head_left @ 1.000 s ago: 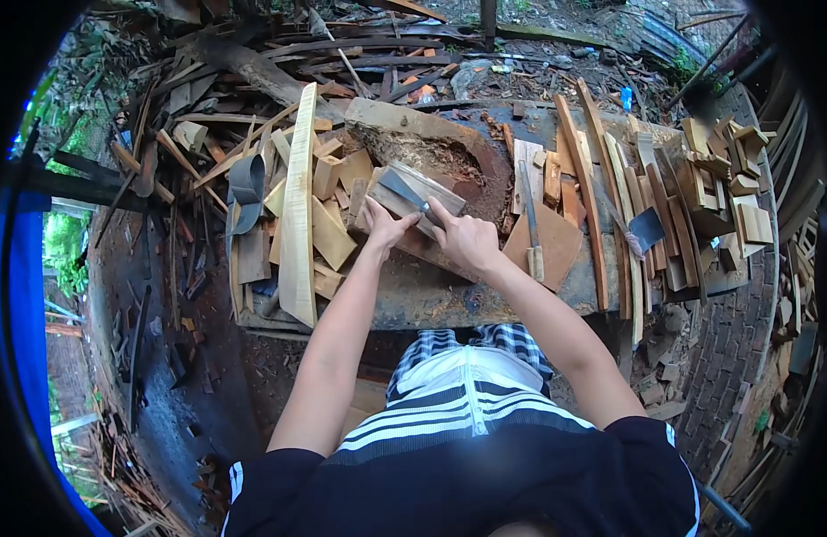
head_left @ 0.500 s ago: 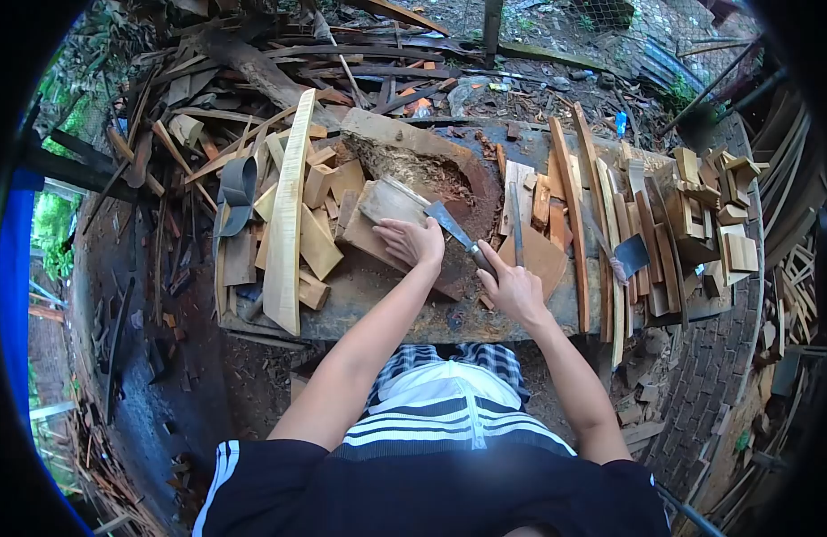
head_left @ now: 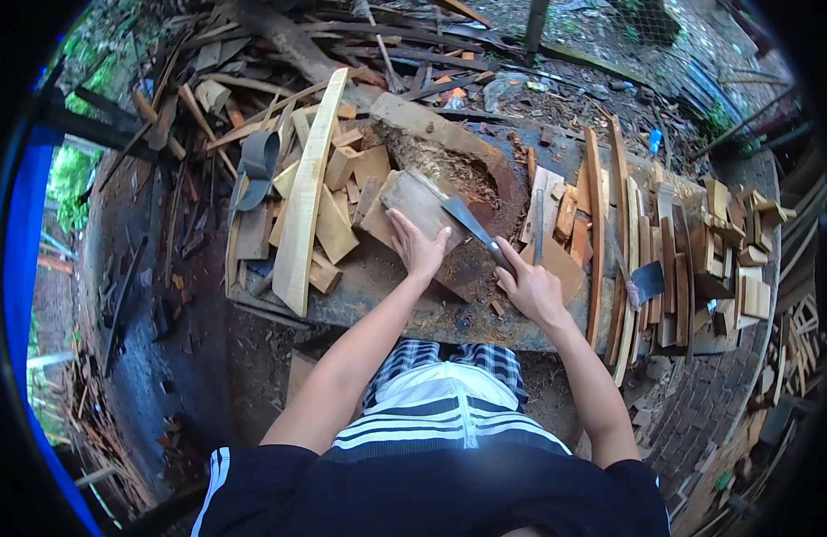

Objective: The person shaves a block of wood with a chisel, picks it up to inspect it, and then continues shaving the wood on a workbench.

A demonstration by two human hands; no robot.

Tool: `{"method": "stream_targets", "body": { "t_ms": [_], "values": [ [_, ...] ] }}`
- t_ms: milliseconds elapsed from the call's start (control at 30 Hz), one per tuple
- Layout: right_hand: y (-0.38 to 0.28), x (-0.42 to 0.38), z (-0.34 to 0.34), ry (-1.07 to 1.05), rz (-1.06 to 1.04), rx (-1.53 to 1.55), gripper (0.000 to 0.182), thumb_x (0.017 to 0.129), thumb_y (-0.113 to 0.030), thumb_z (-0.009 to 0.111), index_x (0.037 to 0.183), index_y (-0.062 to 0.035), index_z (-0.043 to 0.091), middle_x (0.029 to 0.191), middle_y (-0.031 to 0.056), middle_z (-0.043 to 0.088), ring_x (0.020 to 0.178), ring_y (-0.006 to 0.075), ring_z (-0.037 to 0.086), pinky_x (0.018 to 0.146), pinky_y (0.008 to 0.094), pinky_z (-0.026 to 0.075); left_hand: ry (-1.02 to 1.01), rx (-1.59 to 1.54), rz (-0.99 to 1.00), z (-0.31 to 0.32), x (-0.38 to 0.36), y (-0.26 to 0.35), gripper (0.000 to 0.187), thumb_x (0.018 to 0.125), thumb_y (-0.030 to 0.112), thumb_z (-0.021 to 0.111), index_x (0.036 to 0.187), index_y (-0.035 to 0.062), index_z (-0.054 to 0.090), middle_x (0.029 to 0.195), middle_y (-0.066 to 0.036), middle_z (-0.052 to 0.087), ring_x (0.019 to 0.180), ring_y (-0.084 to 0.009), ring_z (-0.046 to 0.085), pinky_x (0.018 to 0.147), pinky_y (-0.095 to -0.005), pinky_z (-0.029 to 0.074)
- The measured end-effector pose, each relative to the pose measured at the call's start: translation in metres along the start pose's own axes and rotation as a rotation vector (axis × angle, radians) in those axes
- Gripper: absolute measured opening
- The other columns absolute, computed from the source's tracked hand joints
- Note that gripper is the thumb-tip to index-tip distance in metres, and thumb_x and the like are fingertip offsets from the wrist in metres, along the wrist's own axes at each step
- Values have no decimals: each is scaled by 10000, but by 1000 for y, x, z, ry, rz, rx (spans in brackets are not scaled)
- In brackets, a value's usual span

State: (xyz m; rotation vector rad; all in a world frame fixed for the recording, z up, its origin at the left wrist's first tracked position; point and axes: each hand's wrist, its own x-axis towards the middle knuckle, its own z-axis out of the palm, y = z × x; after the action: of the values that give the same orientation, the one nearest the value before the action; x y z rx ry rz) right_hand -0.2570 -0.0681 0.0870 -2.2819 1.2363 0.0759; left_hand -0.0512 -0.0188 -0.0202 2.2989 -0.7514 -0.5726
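Observation:
My right hand (head_left: 532, 288) is closed around the handle of a scraper (head_left: 469, 224) with a dark, flared blade. Its index finger stretches along the handle toward the ferrule. The blade points up and to the left, its wide end at the right side of a weathered wooden block (head_left: 419, 197). On the near left side of that block lies my left hand (head_left: 418, 249), fingers extended and thumb spread apart. Under the block is a wider brown board (head_left: 445, 279), tilted on the workbench. Behind stands a thick, hollowed slab of wood (head_left: 449, 139).
A long pale plank (head_left: 310, 201) stands left, beside a curled grey strip (head_left: 255, 170) and several offcuts. Long slats (head_left: 594, 233) lie to the right, with another flat blade (head_left: 647, 282) among them. Stacked wood blocks (head_left: 745, 233) sit at the bench's far right.
The whole view has shifted, so the bench appears farther right and slightly turned. My left hand now sits farther left on the block, thumb more spread. My right hand still grips the scraper.

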Motion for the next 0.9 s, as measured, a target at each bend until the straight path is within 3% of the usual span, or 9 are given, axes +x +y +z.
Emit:
{"method": "stream_targets", "body": {
  "t_ms": [67, 233, 400, 467, 500, 567, 600, 667, 900],
  "values": [
    [5, -7, -5, -62, 46, -49, 560, 947, -423, 502, 1480, -368, 338, 869, 246, 688, 828, 416, 680, 708, 519, 533, -24, -11, 3, -3, 2, -4, 1220, 778, 425, 759, 1517, -16, -107, 1610, -222, -15, 1500, -323, 40, 1194, -512, 90],
    [-20, 51, 0, -62, 19, 42, 546, 944, -439, 491, 1466, -329, 374, 935, 260, 687, 888, 444, 665, 794, 522, 526, -23, 6, 61, -1, 5, -7, 1225, 780, 433, 758, 1522, 8, -119, 1614, -211, -27, 1503, -313, 24, 1193, -515, 82],
    [0, 32, 3, -114, 8, 104, 563, 945, -459, 486, 1479, -336, 355, 962, 260, 683, 923, 445, 659, 819, 505, 519, -23, 6, 61, 1, 6, -11, 1231, 776, 455, 754, 1526, 23, -120, 1619, -197, -29, 1505, -305, 30, 1191, -519, 75],
    [27, 14, 11, -113, -35, 296, 572, 963, -418, 484, 1501, -290, 335, 814, 192, 678, 744, 337, 688, 674, 437, 540, -16, 1, 61, -1, 7, -13, 1235, 775, 468, 750, 1527, 27, -124, 1620, -192, -33, 1505, -301, 33, 1192, -519, 69],
    [35, 8, 8, -123, -35, 293, 572, 963, -418, 484, 1501, -290, 335, 814, 192, 678, 744, 337, 688, 674, 437, 540, -54, 18, 86, -7, 8, -13, 1240, 774, 480, 747, 1526, 27, -129, 1621, -189, -37, 1506, -296, 35, 1193, -517, 59],
    [44, 4, 1, -378, 126, 758, 565, 983, -354, 489, 1511, -227, 333, 685, 83, 583, 574, 175, 595, 503, 347, 479, -136, 43, 145, -19, 20, -14, 1256, 767, 517, 737, 1523, 26, -139, 1623, -182, -37, 1507, -284, 39, 1196, -512, 26],
    [45, 4, 2, -379, 129, 758, 565, 983, -354, 489, 1511, -227, 333, 685, 83, 583, 574, 175, 595, 503, 347, 479, -193, 51, 175, -26, 28, -16, 1268, 756, 531, 739, 1524, 25, -134, 1624, -183, -21, 1507, -282, 41, 1195, -513, 13],
    [45, 6, 8, -393, 152, 855, 545, 993, -297, 494, 1505, -185, 345, 650, 27, 490, 491, 89, 478, 412, 288, 389, -257, 86, 227, -34, 42, -22, 1279, 747, 545, 740, 1524, 15, -126, 1622, -192, -17, 1508, -282, 39, 1193, -515, 17],
    [31, 1, 16, -390, 179, 953, 544, 995, -316, 492, 1501, -185, 341, 589, 28, 480, 402, 112, 438, 377, 291, 358, -348, 82, 260, -49, 53, -27, 1275, 748, 536, 748, 1522, -8, -107, 1617, -213, -4, 1505, -310, 35, 1189, -521, 43]
  ]
}}
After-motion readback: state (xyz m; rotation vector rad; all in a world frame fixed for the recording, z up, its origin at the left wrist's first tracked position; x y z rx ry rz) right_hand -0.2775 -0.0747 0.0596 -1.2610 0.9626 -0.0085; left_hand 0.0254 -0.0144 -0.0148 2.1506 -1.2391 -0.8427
